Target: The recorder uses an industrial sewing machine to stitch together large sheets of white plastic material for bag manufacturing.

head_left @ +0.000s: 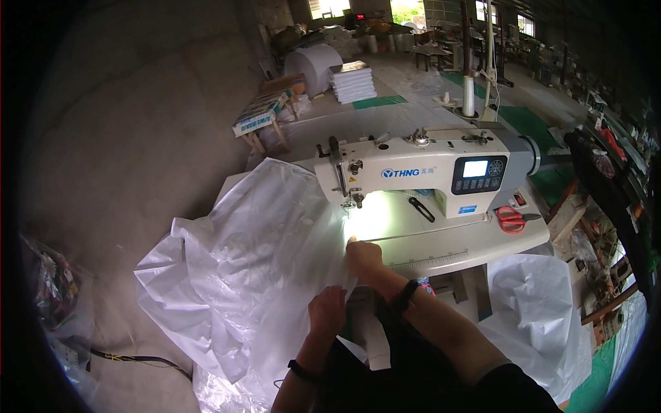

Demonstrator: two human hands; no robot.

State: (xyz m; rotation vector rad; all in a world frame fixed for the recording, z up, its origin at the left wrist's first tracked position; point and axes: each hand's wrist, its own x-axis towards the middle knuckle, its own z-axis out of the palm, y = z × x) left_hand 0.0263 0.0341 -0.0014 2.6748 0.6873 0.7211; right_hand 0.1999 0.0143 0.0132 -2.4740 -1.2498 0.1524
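A large white plastic sheet [241,268], thin and crumpled, drapes over the left part of the sewing machine table and hangs down its front. My right hand [363,259] is closed on the sheet's right edge, just in front of the lit needle area of a white sewing machine [406,165]. Nearer to me, my left hand [327,310] is closed on the same edge lower down. The fingertips of both hands are partly hidden. The sheet's edge runs up toward the presser foot [349,205], where glare blurs the detail.
Black thread snips [421,209] lie under the machine arm, and red-handled scissors [511,220] at the table's right. More white sheeting [537,310] hangs at the right front. Thread cones [469,96] stand behind. Farther back are a white roll [313,69] and a stack of white bundles [352,84].
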